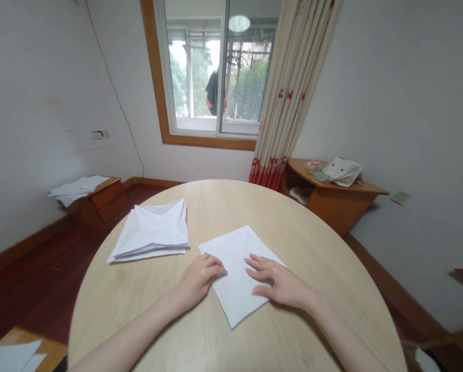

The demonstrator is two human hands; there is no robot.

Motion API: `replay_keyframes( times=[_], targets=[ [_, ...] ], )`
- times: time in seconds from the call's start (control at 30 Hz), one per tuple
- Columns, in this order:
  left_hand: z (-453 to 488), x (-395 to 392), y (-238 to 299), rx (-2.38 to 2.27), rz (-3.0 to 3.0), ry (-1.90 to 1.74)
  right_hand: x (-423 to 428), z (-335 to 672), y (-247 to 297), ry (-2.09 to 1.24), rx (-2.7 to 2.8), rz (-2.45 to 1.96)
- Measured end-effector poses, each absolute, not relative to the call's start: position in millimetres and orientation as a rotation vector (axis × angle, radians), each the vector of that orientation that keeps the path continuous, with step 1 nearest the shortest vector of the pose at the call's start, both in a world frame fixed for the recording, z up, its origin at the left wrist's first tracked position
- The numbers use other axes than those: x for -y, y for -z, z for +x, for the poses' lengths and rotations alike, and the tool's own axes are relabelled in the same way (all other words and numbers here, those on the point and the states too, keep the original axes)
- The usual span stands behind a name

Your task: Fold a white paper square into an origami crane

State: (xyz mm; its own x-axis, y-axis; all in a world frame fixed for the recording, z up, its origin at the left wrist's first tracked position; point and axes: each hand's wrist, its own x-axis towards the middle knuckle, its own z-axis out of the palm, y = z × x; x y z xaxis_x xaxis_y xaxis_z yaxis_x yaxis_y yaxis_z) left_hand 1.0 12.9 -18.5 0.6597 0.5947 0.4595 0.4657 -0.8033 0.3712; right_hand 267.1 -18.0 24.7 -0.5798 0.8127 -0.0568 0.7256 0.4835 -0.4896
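Note:
A white sheet of paper point(237, 268) lies on the round wooden table point(293, 227), turned like a diamond. My left hand point(199, 277) rests on the sheet's left edge with its fingers curled in and nothing held. My right hand point(280, 281) lies flat on the right half of the sheet, fingers stretched out and pressing it down. A stack of white folded papers point(152, 232) sits on the table to the left of my hands, apart from both.
A low wooden cabinet point(99, 199) with papers on top stands at the left wall. A corner shelf point(332, 196) holding a bag is at the right, beside a curtain point(289, 88) and a window point(216, 67). More papers point(10, 356) lie at bottom left.

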Motion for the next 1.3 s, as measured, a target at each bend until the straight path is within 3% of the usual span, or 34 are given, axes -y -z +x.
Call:
replay_keyframes(
  times=[0.3, 0.93, 1.3],
  targets=[
    [4, -3, 13, -0.884, 2.552, -0.86, 22, 265, -26, -0.835, 2.531, -1.489],
    [14, 21, -3, -0.988, 2.539, -0.239, 30, 250, -16, -0.78, 2.654, -1.572],
    [10, 13, 2, -0.921, 2.6, -0.323, 29, 260, -30, -0.891, 2.606, -1.59]
  ],
)
